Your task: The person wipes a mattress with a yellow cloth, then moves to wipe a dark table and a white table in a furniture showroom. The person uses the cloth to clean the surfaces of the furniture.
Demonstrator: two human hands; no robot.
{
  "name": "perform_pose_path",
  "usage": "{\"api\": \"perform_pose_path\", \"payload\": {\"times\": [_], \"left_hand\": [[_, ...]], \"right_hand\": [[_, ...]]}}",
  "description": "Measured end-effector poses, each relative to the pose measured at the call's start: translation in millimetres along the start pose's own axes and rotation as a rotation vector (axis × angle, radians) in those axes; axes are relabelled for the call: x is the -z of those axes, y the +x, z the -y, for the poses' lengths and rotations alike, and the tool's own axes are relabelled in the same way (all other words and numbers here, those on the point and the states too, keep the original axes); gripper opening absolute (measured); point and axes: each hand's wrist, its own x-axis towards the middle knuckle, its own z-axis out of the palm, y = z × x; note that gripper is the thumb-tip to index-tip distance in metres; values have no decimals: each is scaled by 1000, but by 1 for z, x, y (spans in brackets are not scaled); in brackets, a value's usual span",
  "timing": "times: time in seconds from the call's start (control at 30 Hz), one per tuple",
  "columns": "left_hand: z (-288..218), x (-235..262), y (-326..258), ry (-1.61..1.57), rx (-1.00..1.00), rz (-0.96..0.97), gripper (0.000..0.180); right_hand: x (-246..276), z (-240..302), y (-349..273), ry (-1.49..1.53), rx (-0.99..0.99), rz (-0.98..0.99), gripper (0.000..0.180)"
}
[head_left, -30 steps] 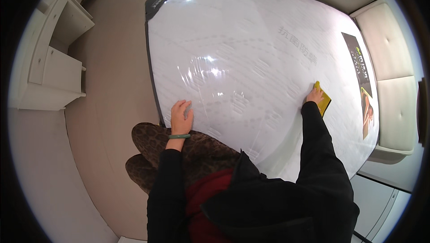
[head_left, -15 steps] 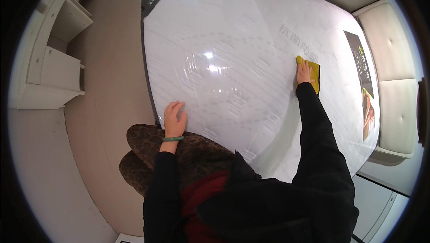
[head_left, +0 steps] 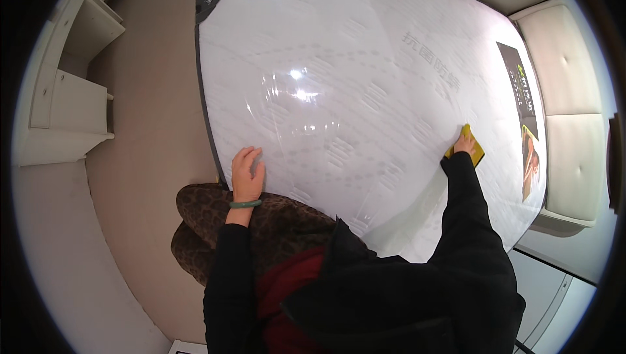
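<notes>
A white mattress [head_left: 313, 41], wrapped in clear shiny plastic, lies in front of me. My right hand [head_left: 464, 143] is far out to the right on it, palm down on a yellow cloth [head_left: 478, 156] with a dark edge. Parts of the cloth stick out past the fingers and beside the wrist. My left hand [head_left: 246, 178] rests at the near left edge of the mattress, fingers loosely bent and apart, holding nothing. A green bangle [head_left: 245, 204] circles the left wrist.
A cream padded headboard [head_left: 574, 87] borders the mattress on the right. Near it lies a dark printed panel with a picture [head_left: 520, 87]. White cabinets [head_left: 72, 103] stand at the left across the beige floor [head_left: 147, 93]. My patterned legs touch the mattress's near side.
My right hand has slid the yellow cloth toward me and a little to the right across the mattress. The left hand stays at the mattress edge.
</notes>
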Motion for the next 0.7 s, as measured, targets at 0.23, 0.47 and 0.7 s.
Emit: {"api": "perform_pose_path", "payload": {"times": [0.23, 0.47, 0.7], "left_hand": [[1, -6, 6, -53, -33, -3, 31], [-1, -10, 9, -67, -35, -2, 31], [2, -11, 8, -105, -49, -29, 32]], "right_hand": [[-10, -41, -41, 232, -205, -105, 52], [22, 18, -83, 392, -227, -70, 50], [45, 98, -114, 508, 57, -39, 49]]}}
